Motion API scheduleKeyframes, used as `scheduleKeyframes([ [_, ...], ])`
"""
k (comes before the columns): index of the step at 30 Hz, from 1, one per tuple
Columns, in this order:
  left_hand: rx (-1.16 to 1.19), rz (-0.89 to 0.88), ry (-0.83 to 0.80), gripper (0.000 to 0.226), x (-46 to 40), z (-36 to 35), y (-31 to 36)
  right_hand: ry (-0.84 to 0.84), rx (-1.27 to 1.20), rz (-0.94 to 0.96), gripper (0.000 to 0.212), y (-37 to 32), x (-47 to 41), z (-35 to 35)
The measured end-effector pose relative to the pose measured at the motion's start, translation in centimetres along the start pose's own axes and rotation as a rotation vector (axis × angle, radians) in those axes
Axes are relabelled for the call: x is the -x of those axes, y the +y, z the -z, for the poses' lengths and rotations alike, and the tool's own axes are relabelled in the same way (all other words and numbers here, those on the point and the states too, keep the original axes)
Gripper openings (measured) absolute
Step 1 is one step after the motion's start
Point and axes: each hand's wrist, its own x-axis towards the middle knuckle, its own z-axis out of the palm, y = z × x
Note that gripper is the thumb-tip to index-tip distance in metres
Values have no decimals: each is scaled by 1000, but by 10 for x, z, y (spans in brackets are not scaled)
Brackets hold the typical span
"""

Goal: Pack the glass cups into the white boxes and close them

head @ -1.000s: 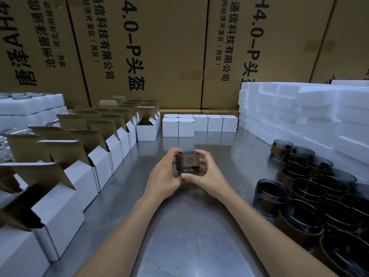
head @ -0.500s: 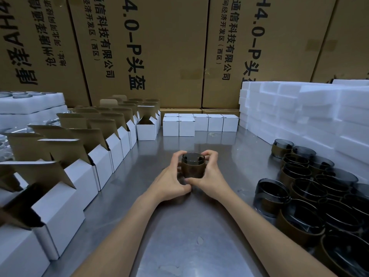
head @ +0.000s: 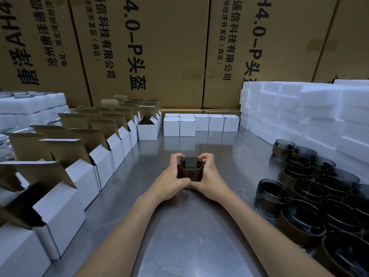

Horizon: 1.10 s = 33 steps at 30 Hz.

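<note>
Both hands, L (head: 171, 179) & R (head: 209, 179), curled round upright glass cup (head: 190, 168), mouth up, on steel table (head: 199, 236)

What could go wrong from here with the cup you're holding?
1. Both hands, left and right, grip the cup by its brown sleeve; the glass might slip inside it.
2. Open boxes stand close together at left; reaching in could knock a neighbour's flap.
</note>
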Motion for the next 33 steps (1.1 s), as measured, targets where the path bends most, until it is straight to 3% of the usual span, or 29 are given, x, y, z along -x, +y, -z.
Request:
scheduleKeyframes([
  [9,108,-3,5,49,-6,0,-6,-32,-69,-61,75,-3,1,1],
  [12,288,-4,46,38,-11,0,-9,0,-140,-76,63,-3,1,0],
  [16,441,65,258,18,-29,7,-16,173,-373,-134,31,-2,-8,1],
  [18,305,91,317,15,-43,15,-24,296,-482,-223,22,2,-15,2],
  [20,90,97,325,18,-61,25,-35,356,-482,-299,27,7,-20,-1],
  [27,-593,339,252,50,-136,69,-56,358,-310,-333,42,13,-23,-10],
  [33,-1129,335,170,64,-181,87,-61,333,-221,-337,40,9,-23,-10],
])
